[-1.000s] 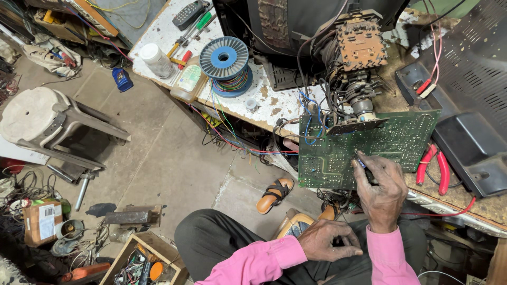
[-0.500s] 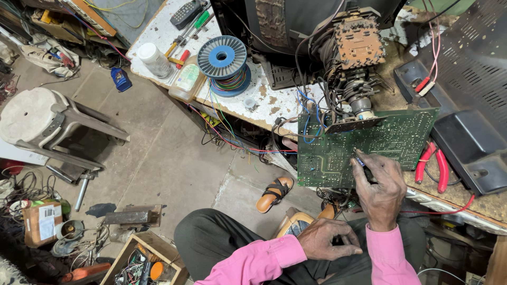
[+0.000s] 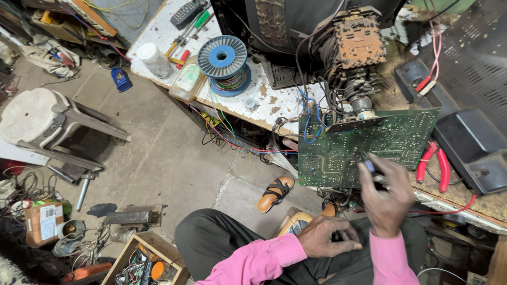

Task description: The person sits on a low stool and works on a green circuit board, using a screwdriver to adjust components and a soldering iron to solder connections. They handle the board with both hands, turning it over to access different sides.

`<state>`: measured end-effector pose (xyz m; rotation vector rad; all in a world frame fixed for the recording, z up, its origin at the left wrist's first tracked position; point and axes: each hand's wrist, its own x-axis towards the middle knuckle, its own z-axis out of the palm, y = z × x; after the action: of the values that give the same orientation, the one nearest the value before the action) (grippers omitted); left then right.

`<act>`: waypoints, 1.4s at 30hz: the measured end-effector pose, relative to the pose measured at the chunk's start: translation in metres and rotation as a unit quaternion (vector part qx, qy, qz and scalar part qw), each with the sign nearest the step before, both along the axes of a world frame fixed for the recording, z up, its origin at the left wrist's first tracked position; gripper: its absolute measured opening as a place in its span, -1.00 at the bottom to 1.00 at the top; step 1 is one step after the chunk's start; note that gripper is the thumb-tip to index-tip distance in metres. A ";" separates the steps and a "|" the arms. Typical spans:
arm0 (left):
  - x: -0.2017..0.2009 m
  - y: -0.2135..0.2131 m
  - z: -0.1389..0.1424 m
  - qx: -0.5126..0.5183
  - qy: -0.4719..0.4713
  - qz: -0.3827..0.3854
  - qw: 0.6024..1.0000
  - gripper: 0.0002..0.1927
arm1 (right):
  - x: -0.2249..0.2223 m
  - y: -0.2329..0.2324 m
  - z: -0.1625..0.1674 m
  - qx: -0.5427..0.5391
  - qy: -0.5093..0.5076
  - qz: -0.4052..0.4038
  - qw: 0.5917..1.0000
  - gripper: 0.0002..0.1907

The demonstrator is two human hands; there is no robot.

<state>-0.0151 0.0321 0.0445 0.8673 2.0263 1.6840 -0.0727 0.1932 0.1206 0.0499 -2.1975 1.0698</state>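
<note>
Only the head view: the right hand [image 3: 388,203] is raised in front of the green printed circuit board [image 3: 364,145], fingers pinched narrow on a thin dark-tipped probe-like tool [image 3: 369,166]; what tool it is I cannot tell, it is small and partly hidden. The tool tip touches, or sits just off, the board's lower middle, so the board lies directly ahead of and above the grip. The board stands tilted on edge at the near edge of the cluttered white workbench [image 3: 274,103], long axis running left-right, its upper right corner higher. The right hand is plainly the nearer one. The left hand [image 3: 327,237] rests low on the lap in dark trousers, fingers curled loosely over something small I cannot make out, well below the board's bottom edge. Red-handled pliers [image 3: 435,163] lie just right of the board on the bench. A blue wire spool [image 3: 223,62] sits toward the bench's far left corner, well apart. A brown sandal [image 3: 275,192] lies on the floor below the board's left corner.
</note>
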 end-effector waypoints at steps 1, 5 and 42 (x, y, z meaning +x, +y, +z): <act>-0.002 0.000 0.002 0.007 -0.007 0.011 1.000 -0.72 | 0.007 0.004 -0.005 -0.032 0.002 0.000 0.999 -0.68; -0.012 0.007 0.004 0.104 -0.176 0.094 0.974 -0.74 | 0.040 0.020 -0.033 -0.220 -0.059 0.041 0.973 -0.70; 0.028 0.012 -0.063 0.303 -0.421 0.230 0.823 -0.83 | 0.070 0.213 -0.023 0.053 -0.086 -0.264 0.959 -0.81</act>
<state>0.0131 0.0438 -0.0189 -0.2979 1.1168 2.4333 -0.0024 0.4064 0.0975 -0.5714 -2.2310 0.6721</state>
